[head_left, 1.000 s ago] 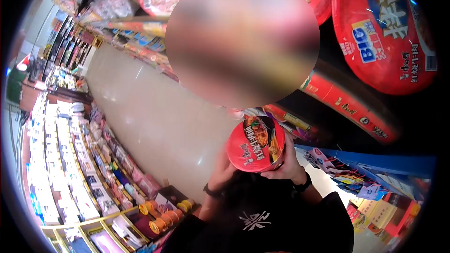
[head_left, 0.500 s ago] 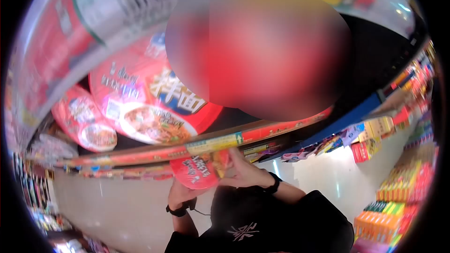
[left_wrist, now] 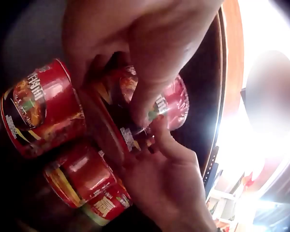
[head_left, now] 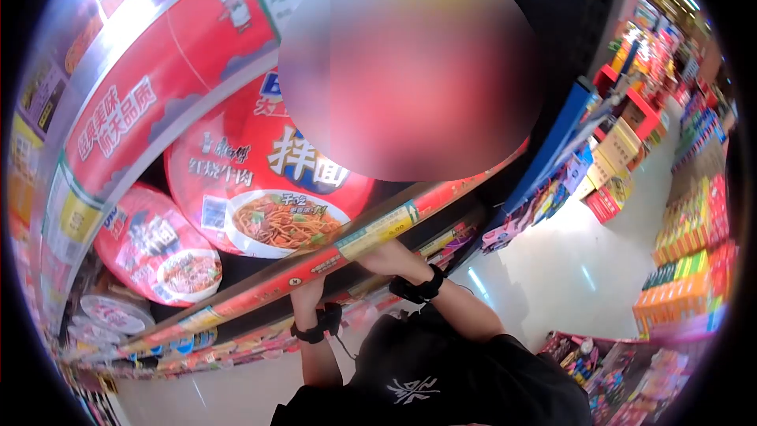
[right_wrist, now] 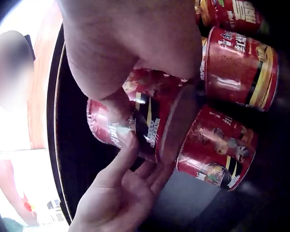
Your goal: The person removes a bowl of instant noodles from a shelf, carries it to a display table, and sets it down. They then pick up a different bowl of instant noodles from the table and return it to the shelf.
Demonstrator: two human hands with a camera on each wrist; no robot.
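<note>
Both hands hold one red noodle cup (left_wrist: 176, 104) (right_wrist: 149, 89) between them. My left hand (left_wrist: 135, 43) curls over it from above in the left wrist view, thumb on its side; my right hand (left_wrist: 164, 179) grips the opposite side. In the right wrist view, my right hand (right_wrist: 130, 43) is uppermost and my left hand (right_wrist: 116, 193) is below. Other red cups (left_wrist: 43, 108) (right_wrist: 239, 67) stand close beside the held one. From the head view, the left hand (head_left: 307, 293) and right hand (head_left: 385, 259) reach under a shelf edge, which hides the fingers and cup.
Large red noodle bowls (head_left: 268, 181) fill the shelf above the hands, behind a label strip (head_left: 378, 233). A blue shelf side (head_left: 552, 142) stands at the right. Stacked boxes (head_left: 678, 300) are farther right, beyond the floor (head_left: 544, 276).
The view has turned from the aisle to the shelf. Both hands have carried the cup from in front of the body into the space under the shelf edge.
</note>
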